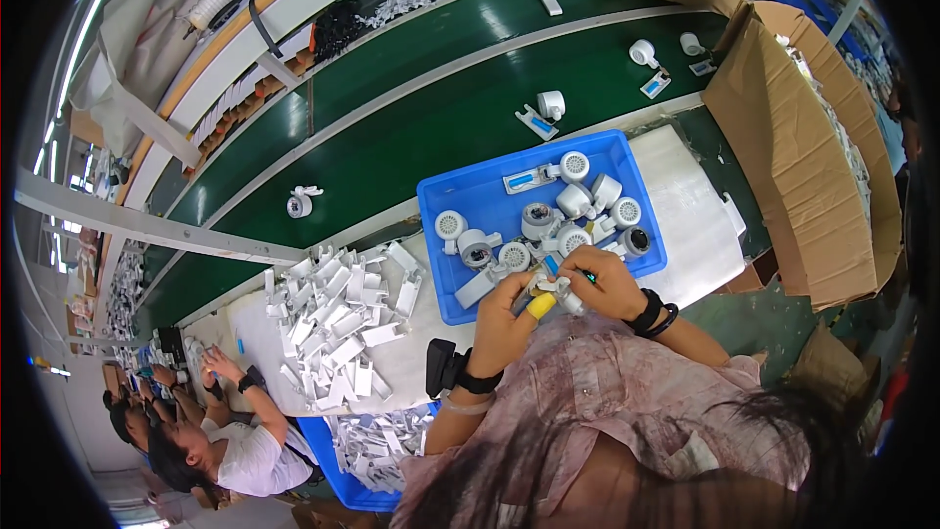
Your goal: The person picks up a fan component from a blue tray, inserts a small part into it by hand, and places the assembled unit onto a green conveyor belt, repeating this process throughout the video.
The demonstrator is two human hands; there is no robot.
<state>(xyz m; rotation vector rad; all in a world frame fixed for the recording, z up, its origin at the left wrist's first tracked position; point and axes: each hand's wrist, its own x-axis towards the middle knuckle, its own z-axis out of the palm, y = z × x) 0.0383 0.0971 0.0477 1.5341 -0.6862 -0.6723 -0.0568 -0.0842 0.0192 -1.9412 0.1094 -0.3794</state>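
Note:
My left hand (pixel 505 321) and my right hand (pixel 605 282) meet at the near edge of a blue tray (pixel 443 284). Both are closed on a small white handheld fan (pixel 570 300), partly covered by my fingers. A yellow finger cot (pixel 540 306) covers a digit of my left hand. Behind my hands, the tray holds several white fans with round grilled heads (pixel 574 166). One fan there has an open handle showing a blue battery (pixel 527 179).
White plastic handle shells (pixel 343 318) lie heaped left of the tray. More shells fill a blue bin (pixel 377 446) below. Beyond runs a green conveyor (pixel 392 152) carrying several fans. A cardboard box (pixel 783 157) stands at right. Co-workers (pixel 245 446) sit at far left.

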